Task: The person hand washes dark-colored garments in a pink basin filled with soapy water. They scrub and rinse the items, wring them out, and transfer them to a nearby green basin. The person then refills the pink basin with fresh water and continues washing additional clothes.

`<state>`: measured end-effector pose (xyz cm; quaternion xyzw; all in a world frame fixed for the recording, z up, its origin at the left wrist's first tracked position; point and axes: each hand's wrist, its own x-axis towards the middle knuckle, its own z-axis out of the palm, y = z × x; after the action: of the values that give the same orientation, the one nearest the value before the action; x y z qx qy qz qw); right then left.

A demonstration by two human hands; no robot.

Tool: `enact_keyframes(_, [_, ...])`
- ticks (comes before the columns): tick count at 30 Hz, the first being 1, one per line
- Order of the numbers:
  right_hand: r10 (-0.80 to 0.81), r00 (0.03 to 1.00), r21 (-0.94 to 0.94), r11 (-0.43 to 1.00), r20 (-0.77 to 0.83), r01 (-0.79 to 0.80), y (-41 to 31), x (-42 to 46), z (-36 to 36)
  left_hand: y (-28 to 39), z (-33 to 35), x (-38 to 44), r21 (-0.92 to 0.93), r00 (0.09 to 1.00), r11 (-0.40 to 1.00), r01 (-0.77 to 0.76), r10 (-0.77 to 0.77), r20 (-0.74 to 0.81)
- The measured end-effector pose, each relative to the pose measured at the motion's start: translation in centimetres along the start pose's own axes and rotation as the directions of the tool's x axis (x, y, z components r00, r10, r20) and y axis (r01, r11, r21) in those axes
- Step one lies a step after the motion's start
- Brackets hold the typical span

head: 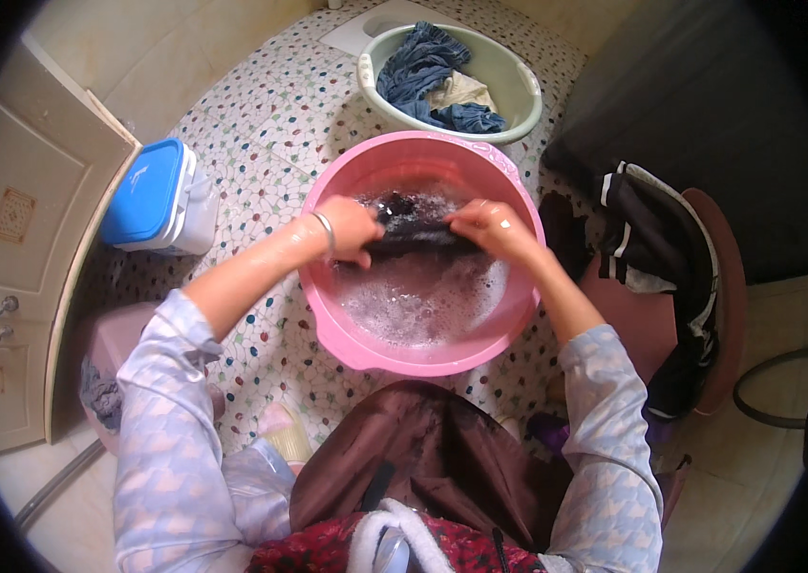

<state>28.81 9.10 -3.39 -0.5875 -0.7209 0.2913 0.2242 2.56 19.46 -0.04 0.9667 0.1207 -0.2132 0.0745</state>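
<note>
A pink plastic basin (pixel 349 344) stands on the floor before me, with soapy, purplish water (pixel 411 308) in it. Between my hands a dark wet cloth (pixel 422 240) stretches across the basin, partly in the suds. My left hand (pixel 350 229), with a silver bangle at the wrist, grips its left end. At the other end, my right hand (pixel 496 228) pinches the cloth with its fingers. Both hands are wet and slightly blurred. What part of the cloth lies under the water is hidden.
Beyond stands a pale green basin (pixel 527 118) with blue denim clothing (pixel 422 64) and a cream cloth (pixel 461 92). On the left are a blue-lidded white container (pixel 146 190) and a cabinet (pixel 31 165). Dark clothes with white stripes (pixel 651 229) hang over a pink basin (pixel 633 308) at right.
</note>
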Motion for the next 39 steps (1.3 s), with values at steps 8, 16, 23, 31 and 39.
enact_keyframes(8, [-0.009,0.992,0.01,1.0,0.125,0.008,-0.7,0.3,6.1,0.7,4.7,1.0,-0.179,0.896,0.955,-0.237,0.144,-0.42])
enact_keyframes(16, [0.2,0.964,0.952,0.287,-0.173,0.112,-5.5,1.7,-5.3,-0.5,-5.8,-4.9,-0.759,0.747,0.153,-0.633,-0.136,-0.651])
enact_keyframes(23, [0.025,0.994,0.293,0.954,0.107,-0.056,-8.3,1.8,-7.3,-3.8,-5.1,-4.8,0.178,0.768,0.981,0.071,0.06,-0.638])
enact_keyframes(31, [-0.137,0.99,0.09,0.986,-0.043,0.14,-6.9,0.5,-4.7,-4.0,-4.6,-6.2,0.167,0.877,0.975,-0.147,0.207,-0.434])
enact_keyframes(39, [-0.255,0.908,-0.328,0.872,0.332,0.364,-12.1,0.0,-1.2,-2.7,-3.9,-6.6,0.136,0.945,0.982,-0.13,0.164,-0.282])
